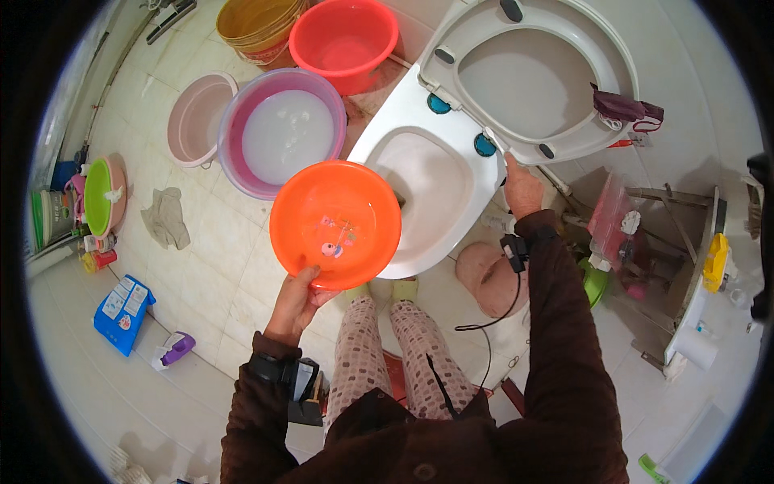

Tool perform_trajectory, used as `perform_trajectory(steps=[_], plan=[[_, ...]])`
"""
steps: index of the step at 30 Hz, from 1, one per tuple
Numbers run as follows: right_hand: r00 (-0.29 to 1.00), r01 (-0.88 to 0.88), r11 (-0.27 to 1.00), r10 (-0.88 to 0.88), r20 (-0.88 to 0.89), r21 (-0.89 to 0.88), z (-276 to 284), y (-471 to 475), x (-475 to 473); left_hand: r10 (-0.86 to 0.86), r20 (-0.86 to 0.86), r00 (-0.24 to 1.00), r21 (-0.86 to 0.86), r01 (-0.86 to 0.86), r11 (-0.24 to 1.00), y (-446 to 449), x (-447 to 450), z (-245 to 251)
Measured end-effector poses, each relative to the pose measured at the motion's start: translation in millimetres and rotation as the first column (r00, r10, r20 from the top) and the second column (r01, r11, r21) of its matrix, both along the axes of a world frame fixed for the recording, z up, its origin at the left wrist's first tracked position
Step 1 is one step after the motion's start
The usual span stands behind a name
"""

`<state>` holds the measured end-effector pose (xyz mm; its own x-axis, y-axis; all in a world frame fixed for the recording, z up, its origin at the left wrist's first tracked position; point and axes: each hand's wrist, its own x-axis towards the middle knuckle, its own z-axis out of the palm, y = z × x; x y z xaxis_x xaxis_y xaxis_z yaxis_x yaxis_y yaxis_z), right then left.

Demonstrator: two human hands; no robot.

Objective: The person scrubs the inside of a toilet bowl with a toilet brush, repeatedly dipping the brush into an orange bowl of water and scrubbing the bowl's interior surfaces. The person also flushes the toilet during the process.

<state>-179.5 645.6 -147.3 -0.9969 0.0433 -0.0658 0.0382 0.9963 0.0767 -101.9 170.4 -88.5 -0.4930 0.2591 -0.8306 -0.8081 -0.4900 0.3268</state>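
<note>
My left hand [297, 302] grips the near rim of an orange plastic basin [363, 199], thumb on the inside. A printed cartoon decorates its floor, and nothing else shows inside it. The basin overlaps the left edge of a white toilet bowl [435, 187]. At the toilet's right side, my right hand [523, 186] points a finger up to the bowl's edge near the hinge of the raised toilet seat [614, 45]. Its other fingers are curled and partly hidden, so a grip cannot be made out. Left of the toilet stands a purple basin [225, 136] holding cloudy whitish liquid.
Behind are a red basin [343, 51], a yellow bucket [254, 24] and a pale pink basin [193, 121]. A grey cloth [167, 219] lies on the tiled floor. Right of the toilet are a pink bin [481, 278] and a metal-framed stand [695, 260]. A cable [487, 345] hangs from my right sleeve.
</note>
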Motion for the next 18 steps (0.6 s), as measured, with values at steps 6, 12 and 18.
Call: perform_trajectory(steps=[6,12,18], plan=[[0.983,0.174,0.985,-0.175,0.063,0.019,-18,7,29,0.005,0.017,1.000,-0.030,-0.004,1.000,5,0,-1],[0.972,0.179,0.978,-0.192,-0.136,-0.108,-50,7,43,-0.026,0.021,0.999,-0.038,0.026,0.999,16,2,-1],[0.940,0.158,0.973,-0.201,-0.277,-0.169,-48,25,50,-0.060,0.038,0.997,-0.068,0.063,0.996,21,-1,-1]])
